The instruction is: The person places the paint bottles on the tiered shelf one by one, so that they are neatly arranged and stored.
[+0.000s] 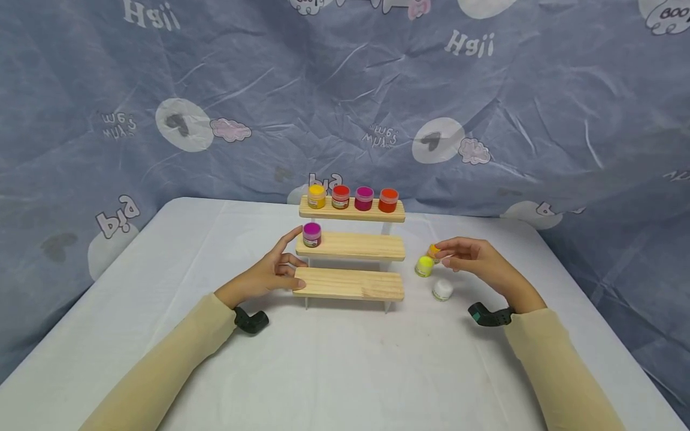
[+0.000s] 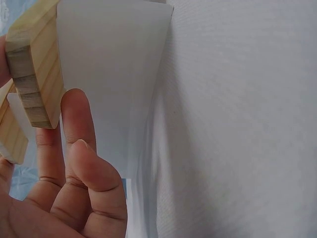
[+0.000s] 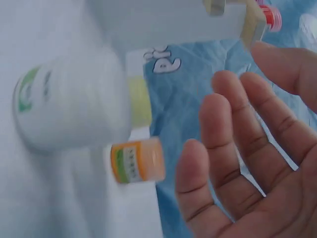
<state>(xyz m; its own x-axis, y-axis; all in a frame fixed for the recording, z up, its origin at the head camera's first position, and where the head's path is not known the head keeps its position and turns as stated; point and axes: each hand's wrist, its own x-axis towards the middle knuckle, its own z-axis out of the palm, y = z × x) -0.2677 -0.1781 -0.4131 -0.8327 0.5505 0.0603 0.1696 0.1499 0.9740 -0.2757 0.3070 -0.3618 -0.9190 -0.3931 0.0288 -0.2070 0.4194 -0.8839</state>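
A three-tier wooden stand (image 1: 350,283) is on the table, its left end held by my left hand (image 1: 268,270). The thumb lies on the lowest board, the index finger reaches the middle board, and other fingers (image 2: 78,116) are at the board's end. My right hand (image 1: 477,260) is over an orange paint jar (image 1: 433,251), fingers apart; the right wrist view shows a gap between them and that jar (image 3: 137,160). Beside it are a yellow-green jar (image 1: 424,267) and a white jar (image 1: 442,290). A purple jar (image 1: 311,235) stands at the middle board's left end.
On the top board stand a yellow jar (image 1: 316,196), a red jar (image 1: 341,197), a magenta jar (image 1: 363,199) and an orange-red jar (image 1: 388,200). White cloth covers the table (image 1: 345,365). Behind it hangs a blue printed curtain (image 1: 323,108).
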